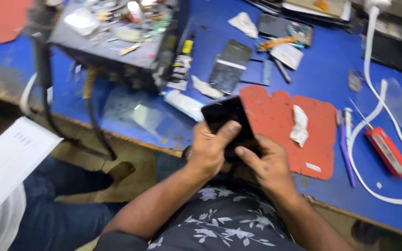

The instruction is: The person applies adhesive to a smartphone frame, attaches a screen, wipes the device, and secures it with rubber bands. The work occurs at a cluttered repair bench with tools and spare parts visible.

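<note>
Seemingly black phone [226, 118] in both hands

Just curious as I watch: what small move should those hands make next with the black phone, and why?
Probably lower the black phone onto the red mat. Both the left hand and the right hand hold it in mid-air above the bench edge, and the mat lies just beyond.

Lower part of the black phone [226, 118] behind both hands; motion-blurred clutter on the dark box [117, 51].
</note>
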